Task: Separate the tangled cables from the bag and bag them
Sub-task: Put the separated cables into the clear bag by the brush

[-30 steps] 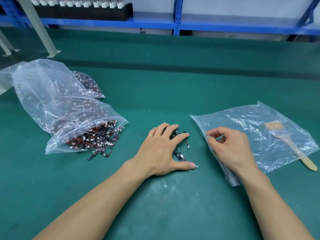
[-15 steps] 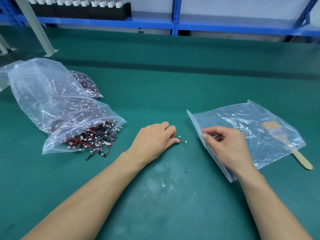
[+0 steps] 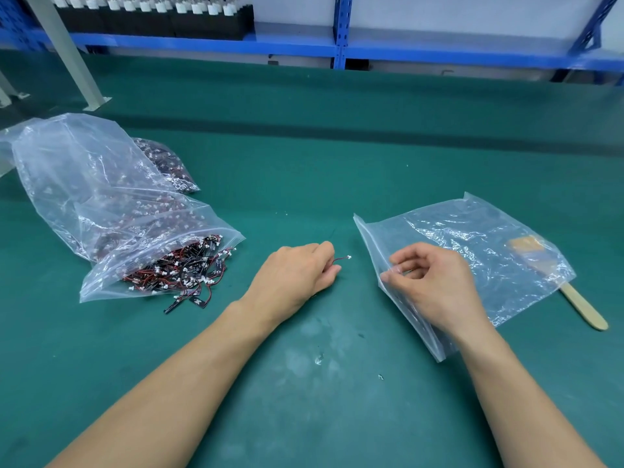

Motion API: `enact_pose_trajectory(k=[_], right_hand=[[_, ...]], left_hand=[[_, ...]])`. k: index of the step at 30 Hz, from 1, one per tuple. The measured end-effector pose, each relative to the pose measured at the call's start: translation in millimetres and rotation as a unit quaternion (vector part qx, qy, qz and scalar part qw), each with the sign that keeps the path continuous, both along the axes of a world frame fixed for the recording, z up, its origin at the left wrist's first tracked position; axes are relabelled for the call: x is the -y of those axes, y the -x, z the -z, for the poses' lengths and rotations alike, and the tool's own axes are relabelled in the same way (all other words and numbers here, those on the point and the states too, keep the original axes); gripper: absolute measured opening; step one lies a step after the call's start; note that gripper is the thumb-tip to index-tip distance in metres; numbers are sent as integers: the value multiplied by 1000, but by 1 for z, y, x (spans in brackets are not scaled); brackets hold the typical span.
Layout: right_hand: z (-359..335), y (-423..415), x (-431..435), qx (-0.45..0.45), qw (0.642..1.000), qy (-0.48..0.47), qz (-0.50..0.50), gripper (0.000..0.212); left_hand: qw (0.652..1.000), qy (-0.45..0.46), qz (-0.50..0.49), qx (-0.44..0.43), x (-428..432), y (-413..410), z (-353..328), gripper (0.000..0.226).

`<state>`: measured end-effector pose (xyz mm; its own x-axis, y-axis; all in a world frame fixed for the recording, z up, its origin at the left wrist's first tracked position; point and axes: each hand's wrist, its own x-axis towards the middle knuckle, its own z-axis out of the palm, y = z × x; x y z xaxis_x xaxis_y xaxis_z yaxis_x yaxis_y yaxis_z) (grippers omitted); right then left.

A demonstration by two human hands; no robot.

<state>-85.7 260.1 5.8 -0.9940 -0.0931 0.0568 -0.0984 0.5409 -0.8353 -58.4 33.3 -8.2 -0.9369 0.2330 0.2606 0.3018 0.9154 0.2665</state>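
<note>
A large clear bag (image 3: 101, 211) lies at the left, its mouth spilling a tangle of small red-and-black cables (image 3: 189, 268) with white plugs onto the green mat. My left hand (image 3: 297, 275) is curled around a small bunch of cables at the middle of the table; one red wire with a white plug (image 3: 344, 259) sticks out past the fingers. To its right lies a flat clear zip bag (image 3: 472, 251). My right hand (image 3: 432, 282) pinches that bag's near left edge between thumb and fingers.
A wooden-handled brush (image 3: 574, 298) lies partly under the zip bag at the right. A smaller bag of cables (image 3: 169, 167) sits behind the large one. Blue shelving (image 3: 341, 45) and a grey post (image 3: 67, 52) stand at the back.
My left hand has closed from flat on the loose cables to a fist around them and lifted slightly. My right hand has kept its pinch on the zip bag's edge.
</note>
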Motion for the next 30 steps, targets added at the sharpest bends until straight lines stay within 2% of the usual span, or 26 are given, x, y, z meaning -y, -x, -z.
enact_pose_trajectory(k=[6, 8, 12, 14, 16, 19, 23, 25, 27, 30], right_hand=[[-3, 0, 5, 0, 1000, -19, 6, 30], [-5, -1, 7, -2, 999, -34, 10, 32], [-8, -3, 13, -13, 998, -59, 7, 32], [-9, -4, 15, -21, 997, -69, 5, 31], [-11, -5, 15, -20, 998, -65, 2, 29], [-13, -5, 13, -2, 999, -33, 3, 28], [-16, -4, 12, 1, 1000, -21, -11, 28], [-18, -6, 14, 1, 1000, -3, -17, 27], [-21, -8, 17, 0, 1000, 17, -23, 25], [-27, -13, 21, -20, 999, 27, -33, 25]], left_hand=[[993, -118, 5, -26, 0, -3, -1, 24], [977, -211, -9, -12, -3, -5, -4, 24], [891, -447, -22, 80, -27, -7, -16, 32], [851, -505, -42, 136, -46, -5, -20, 32], [826, -530, -64, 180, -60, -4, -19, 30], [838, -499, -88, 204, -64, -3, -11, 26], [883, -412, -124, 190, -59, -1, -11, 22], [921, -328, -130, 166, -58, -3, -15, 17], [960, -205, -119, 148, -60, -5, -19, 15], [984, -68, -86, 140, -69, -5, -34, 11]])
